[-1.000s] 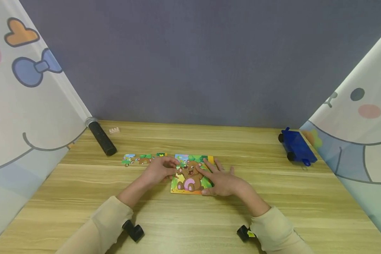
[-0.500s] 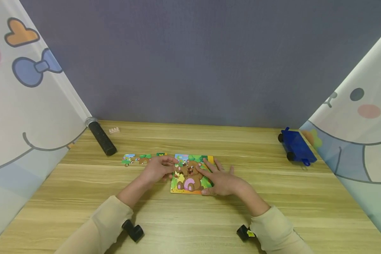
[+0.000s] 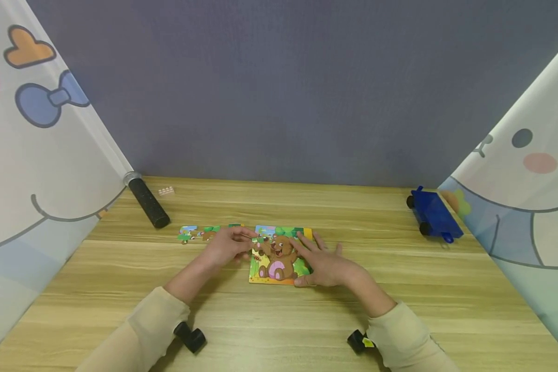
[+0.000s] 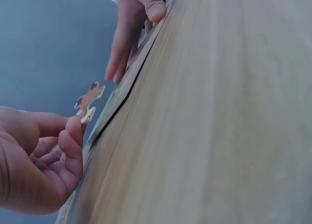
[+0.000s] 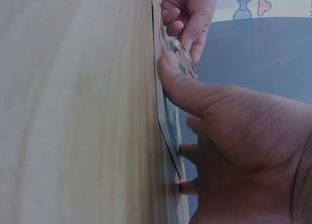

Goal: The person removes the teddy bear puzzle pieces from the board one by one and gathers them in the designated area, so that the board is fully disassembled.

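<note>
Puzzle board (image 3: 279, 258), printed with a brown bear, was laid flat near the middle of the bench (image 3: 400, 289), partly covered by both hands. A small puzzle piece (image 4: 89, 102) was pinched between thumb and fingertip of the left hand (image 3: 228, 245) and was held just above the board's left edge; its print was too small to be made out, and in the head view it was hidden behind the fingers. The right hand (image 3: 323, 263) was spread flat with straight fingers on the board's right half, its thumb pressed at the near edge, so that part of the picture was concealed. A few loose pieces (image 3: 197, 232) were laid in a row just left of the board, the nearest masked by the left hand. A black cylinder (image 3: 148, 200) was seen lying far left beside a small pale block (image 3: 166, 191), and a blue toy car (image 3: 433, 215) far right, well apart. Both wrist views were steeply angled, so the board was shown only edge-on.
</note>
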### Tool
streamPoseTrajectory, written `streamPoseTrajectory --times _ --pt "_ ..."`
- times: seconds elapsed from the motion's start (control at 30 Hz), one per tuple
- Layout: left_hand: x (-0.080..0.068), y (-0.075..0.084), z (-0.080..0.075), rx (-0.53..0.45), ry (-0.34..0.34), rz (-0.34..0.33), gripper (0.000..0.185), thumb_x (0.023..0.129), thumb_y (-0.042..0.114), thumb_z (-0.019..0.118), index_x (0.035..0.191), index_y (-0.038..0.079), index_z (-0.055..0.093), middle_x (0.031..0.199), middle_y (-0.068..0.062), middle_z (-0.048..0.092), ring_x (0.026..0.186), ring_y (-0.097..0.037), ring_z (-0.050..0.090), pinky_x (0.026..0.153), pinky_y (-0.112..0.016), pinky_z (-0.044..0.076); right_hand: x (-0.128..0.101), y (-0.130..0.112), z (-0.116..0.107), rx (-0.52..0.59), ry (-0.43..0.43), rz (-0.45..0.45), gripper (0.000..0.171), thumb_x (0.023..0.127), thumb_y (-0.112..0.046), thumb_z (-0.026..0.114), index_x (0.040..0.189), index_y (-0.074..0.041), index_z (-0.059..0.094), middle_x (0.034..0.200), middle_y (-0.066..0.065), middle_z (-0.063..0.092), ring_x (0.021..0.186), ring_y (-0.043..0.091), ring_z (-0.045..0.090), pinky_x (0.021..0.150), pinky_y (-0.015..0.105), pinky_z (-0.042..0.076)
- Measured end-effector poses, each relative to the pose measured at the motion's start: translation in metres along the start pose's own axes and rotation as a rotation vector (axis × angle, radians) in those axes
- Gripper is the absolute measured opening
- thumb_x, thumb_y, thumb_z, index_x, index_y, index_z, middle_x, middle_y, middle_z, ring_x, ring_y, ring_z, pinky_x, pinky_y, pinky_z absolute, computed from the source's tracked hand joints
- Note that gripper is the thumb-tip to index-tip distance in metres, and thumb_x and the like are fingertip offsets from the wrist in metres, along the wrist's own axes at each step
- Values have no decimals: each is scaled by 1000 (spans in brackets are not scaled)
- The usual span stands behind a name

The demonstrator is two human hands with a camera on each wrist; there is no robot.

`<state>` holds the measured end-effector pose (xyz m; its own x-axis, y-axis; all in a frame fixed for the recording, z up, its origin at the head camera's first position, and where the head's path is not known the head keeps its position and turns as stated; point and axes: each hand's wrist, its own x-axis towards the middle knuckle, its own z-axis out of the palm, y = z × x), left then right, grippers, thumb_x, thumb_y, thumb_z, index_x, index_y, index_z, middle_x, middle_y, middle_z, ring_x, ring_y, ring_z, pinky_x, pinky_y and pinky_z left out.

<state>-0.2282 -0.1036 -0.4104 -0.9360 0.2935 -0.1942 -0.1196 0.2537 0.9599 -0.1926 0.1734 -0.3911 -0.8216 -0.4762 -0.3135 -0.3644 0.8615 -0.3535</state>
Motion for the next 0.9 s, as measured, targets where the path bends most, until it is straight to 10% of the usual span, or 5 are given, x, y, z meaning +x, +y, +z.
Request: streamPoseTrajectory --times 0.9 --pt "-6 1 -19 6 -12 0 23 97 4 66 119 -1 65 97 -12 70 68 -17 62 59 -25 48 0 8 0 -80 -8 75 95 93 -67 56 164 -23 10 169 4 -8 151 43 -10 98 87 0"
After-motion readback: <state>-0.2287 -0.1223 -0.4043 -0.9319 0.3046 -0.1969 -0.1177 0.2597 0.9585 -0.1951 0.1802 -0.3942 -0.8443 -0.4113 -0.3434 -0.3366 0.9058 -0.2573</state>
